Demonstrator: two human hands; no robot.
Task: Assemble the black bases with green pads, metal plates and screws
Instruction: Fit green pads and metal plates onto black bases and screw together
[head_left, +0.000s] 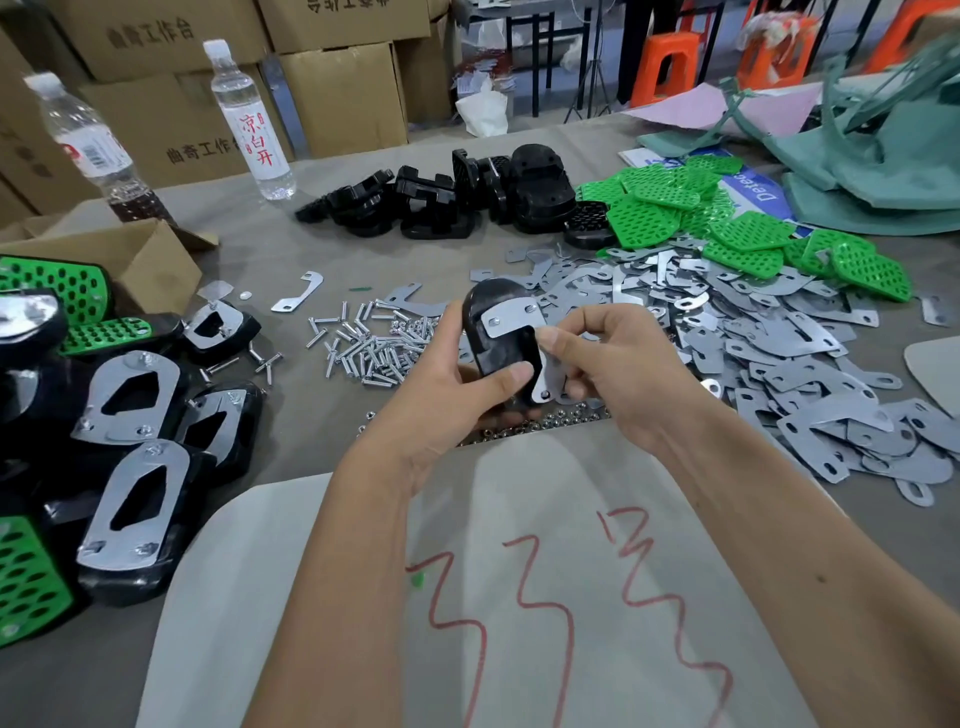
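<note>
Grey worktable (322, 431), bottle (249, 119) labelled 凉白开, perhaps; both hands (441, 395) (618, 364) gripping black base (498, 338) and metal plate (511, 317).

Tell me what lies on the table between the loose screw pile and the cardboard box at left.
In the head view, one stray metal plate lies between the screw pile and the cardboard box.

Grey table (322, 415): screws (363, 345), metal plates (779, 353), green pads (727, 228).

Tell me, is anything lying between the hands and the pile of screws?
Nothing visible does. The screws lie on bare table just left of the left hand, which holds the black base; the right hand pinches the metal plate.
</note>
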